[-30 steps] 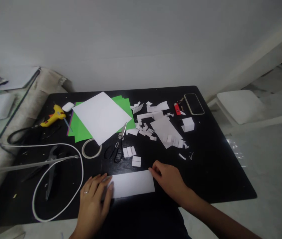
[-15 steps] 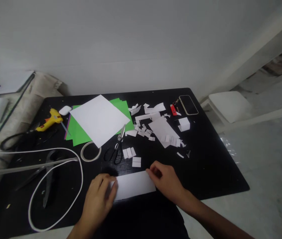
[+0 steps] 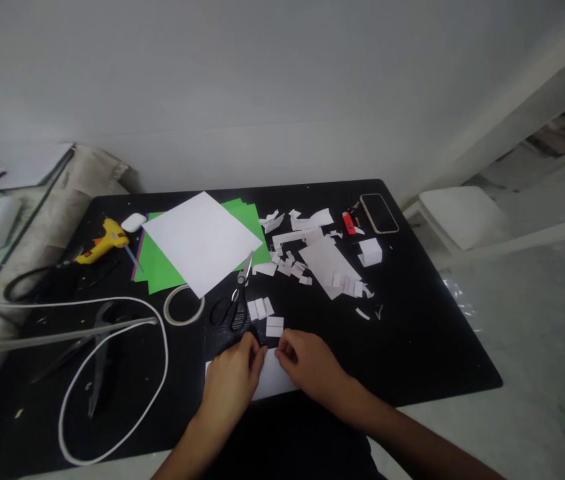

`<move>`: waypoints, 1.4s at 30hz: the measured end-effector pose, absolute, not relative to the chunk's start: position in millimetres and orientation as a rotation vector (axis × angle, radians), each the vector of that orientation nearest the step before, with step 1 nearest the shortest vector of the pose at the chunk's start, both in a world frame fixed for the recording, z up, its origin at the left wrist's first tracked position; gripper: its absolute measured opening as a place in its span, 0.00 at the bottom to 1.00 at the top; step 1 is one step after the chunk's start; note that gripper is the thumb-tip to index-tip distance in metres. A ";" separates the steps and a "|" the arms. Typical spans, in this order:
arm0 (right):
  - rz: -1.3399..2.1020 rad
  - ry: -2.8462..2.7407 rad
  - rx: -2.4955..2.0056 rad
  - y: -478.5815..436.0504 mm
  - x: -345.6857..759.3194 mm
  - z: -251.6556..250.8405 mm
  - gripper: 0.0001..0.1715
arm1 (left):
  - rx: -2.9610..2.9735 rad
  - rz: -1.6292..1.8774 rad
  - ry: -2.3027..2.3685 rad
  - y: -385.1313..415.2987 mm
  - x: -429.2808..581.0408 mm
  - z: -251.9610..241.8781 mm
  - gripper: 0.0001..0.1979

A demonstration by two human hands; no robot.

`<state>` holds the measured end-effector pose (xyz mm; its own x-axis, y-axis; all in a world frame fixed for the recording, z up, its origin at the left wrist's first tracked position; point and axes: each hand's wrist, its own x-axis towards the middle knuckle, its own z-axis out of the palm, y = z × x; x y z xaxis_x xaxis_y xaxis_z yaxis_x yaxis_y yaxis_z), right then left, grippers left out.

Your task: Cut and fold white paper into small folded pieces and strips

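Note:
A white paper strip [image 3: 273, 379] lies flat at the table's front edge, partly covered by both hands. My left hand [image 3: 235, 372] rests over its left part, thumb and fingertips pinched together at the strip's far edge. Close beside it, my right hand [image 3: 310, 362] pinches the same far edge with curled fingers. Just beyond the fingertips is a small white folded paper piece [image 3: 275, 327], with a group of similar pieces [image 3: 260, 308] behind it. Black-handled scissors [image 3: 236, 297] lie further back, their blade tip over a large white sheet [image 3: 203, 243].
Green sheets [image 3: 162, 273] lie under the white sheet. A yellow glue gun [image 3: 105, 241], a tape roll [image 3: 167, 313] and a looped white cable [image 3: 165, 360] are on the left. Paper scraps [image 3: 292, 267], a red lighter [image 3: 348, 223] and a phone [image 3: 379, 213] occupy the back right.
My left hand has slid right along the strip and my right hand slightly left. Their fingertips are now close together near the middle of the far edge.

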<state>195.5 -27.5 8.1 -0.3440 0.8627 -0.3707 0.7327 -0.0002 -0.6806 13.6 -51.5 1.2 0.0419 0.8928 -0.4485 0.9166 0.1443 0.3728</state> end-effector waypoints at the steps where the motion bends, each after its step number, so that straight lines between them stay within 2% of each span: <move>1: 1.271 -2.104 -1.702 -27.0 195.5 8.7 0.05 | 1.723 -0.082 1.834 -51.4 10.5 2.6 0.08; 19: 1.328 -2.053 -1.728 -23.6 196.4 5.5 0.06 | 1.622 -0.314 1.908 -60.1 -64.6 13.3 0.10; 29: 1.345 -2.025 -1.727 -24.1 197.3 4.6 0.06 | 1.548 -0.314 2.001 -66.0 -98.8 9.0 0.13; 37: 1.291 -2.045 -1.722 -26.5 195.7 6.2 0.07 | 1.585 -0.051 1.981 -70.7 -110.7 1.3 0.13; 42: 1.246 -2.002 -1.402 -36.6 200.4 -6.3 0.07 | 1.716 0.246 1.684 -74.9 -96.8 -2.4 0.14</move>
<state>200.4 -36.6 -6.3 -0.4198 0.8928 -0.1632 0.5410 0.1018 -0.8348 -96.8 -74.9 -2.4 0.1331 0.9326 -0.3356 0.7978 0.1000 0.5946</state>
